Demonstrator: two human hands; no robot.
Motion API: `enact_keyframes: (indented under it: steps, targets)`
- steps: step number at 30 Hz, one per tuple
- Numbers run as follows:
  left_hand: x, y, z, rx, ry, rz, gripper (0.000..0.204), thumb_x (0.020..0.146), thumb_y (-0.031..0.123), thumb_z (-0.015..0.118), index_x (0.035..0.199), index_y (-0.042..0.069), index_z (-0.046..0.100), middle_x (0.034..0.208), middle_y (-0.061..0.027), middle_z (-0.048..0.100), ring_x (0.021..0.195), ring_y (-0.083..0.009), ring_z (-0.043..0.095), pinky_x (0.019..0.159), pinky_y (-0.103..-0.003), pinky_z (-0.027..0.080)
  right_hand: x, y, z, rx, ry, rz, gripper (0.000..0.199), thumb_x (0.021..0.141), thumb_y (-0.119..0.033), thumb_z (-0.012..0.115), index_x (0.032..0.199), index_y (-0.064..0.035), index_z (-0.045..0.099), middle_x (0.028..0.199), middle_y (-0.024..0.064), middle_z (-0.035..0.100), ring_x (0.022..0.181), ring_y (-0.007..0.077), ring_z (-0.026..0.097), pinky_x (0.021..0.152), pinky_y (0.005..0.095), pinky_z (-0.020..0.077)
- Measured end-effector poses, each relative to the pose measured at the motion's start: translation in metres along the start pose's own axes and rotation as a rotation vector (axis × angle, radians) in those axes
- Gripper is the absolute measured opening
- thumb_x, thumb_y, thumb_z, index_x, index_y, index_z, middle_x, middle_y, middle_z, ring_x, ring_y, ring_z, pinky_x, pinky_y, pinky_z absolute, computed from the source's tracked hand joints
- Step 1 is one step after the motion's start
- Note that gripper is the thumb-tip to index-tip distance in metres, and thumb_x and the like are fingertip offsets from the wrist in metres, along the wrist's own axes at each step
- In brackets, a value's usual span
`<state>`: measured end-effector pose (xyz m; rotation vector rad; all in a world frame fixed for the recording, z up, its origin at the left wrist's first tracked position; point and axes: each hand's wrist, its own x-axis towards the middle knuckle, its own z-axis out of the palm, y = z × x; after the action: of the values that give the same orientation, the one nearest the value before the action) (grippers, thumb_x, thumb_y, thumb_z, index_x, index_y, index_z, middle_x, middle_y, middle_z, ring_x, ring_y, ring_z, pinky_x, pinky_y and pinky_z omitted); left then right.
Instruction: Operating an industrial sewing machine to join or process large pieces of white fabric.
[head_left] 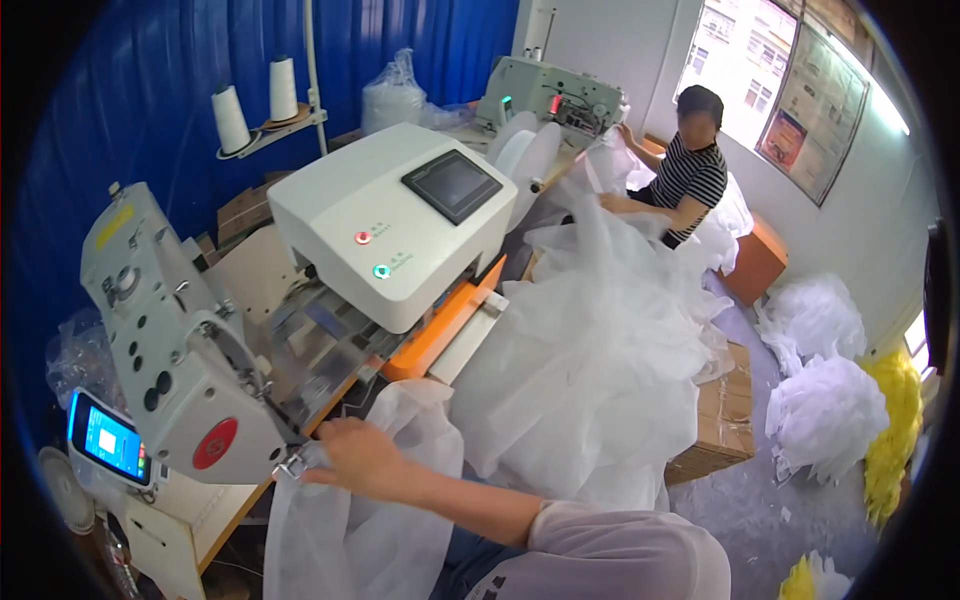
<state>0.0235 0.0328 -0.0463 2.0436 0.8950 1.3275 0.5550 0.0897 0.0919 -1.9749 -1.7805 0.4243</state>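
One hand (362, 458) pinches white fabric (400, 420) at a sewing machine (180, 350); a large unsewn heap (590, 350) waits alongside.

The sewing machine (175, 350) is the landmark. Its head overhangs the table (215, 520), leaving only a low gap beneath, where the right hand (360, 458) lies on white fabric (340, 540) at the near table edge. To the right of the sewing machine, a white control box (390, 220) with an orange guide rail (440, 330) closes off the table. Beyond that rail a big heap of white fabric (590, 350) fills the way. In front of the sewing machine, below the edge, draped fabric hangs.
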Motion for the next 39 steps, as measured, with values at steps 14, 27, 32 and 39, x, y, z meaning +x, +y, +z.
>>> enact_keyframes:
  steps: [14, 27, 32, 39]
  targets:
    - [0.109, 0.031, 0.061, -0.390, -0.017, -0.832, 0.031, 0.089, 0.021, 0.048, 0.115, 0.004, 0.051, 0.110, -0.0122, 0.044, 0.103, -0.0206, 0.042, 0.089, -0.035, 0.032, -0.054, 0.091, -0.019, 0.941, 0.033, 0.115, 0.015, 0.086, -0.019, 0.055, 0.090, -0.0047, 0.056, 0.076, 0.0113, 0.062, 0.071, 0.0280, 0.061, 0.058, 0.0343, 0.0462]
    - [0.128, 0.094, 0.088, 0.546, 0.260, -0.641, 0.020, 0.084, 0.018, 0.063, 0.072, 0.004, 0.054, 0.064, 0.0030, 0.046, 0.061, -0.0077, 0.039, 0.054, -0.025, 0.034, -0.001, 0.059, -0.027, -0.036, 0.421, 0.037, 0.020, 0.084, -0.022, 0.061, 0.079, -0.0038, 0.056, 0.067, 0.0154, 0.058, 0.059, 0.0342, 0.056, 0.058, 0.0394, 0.0447]
    - [0.175, 0.094, 0.123, 0.279, 0.125, -0.722, 0.017, 0.083, 0.014, 0.063, 0.072, 0.006, 0.053, 0.068, 0.0060, 0.044, 0.065, -0.0051, 0.038, 0.057, -0.022, 0.032, 0.010, 0.091, -0.042, -0.282, 0.455, 0.224, 0.023, 0.089, -0.024, 0.050, 0.085, -0.0025, 0.056, 0.073, 0.0175, 0.058, 0.071, 0.0388, 0.056, 0.061, 0.0454, 0.0433]
    - [0.169, 0.082, 0.134, -0.100, 0.394, -0.786, 0.008, 0.081, 0.012, 0.064, 0.080, 0.005, 0.060, 0.073, 0.0056, 0.054, 0.070, -0.0053, 0.049, 0.063, -0.020, 0.039, 0.041, 0.102, -0.026, -0.508, 0.745, -0.034, 0.019, 0.088, -0.019, 0.049, 0.087, -0.0016, 0.055, 0.094, 0.0182, 0.055, 0.090, 0.0383, 0.048, 0.078, 0.0454, 0.0385]
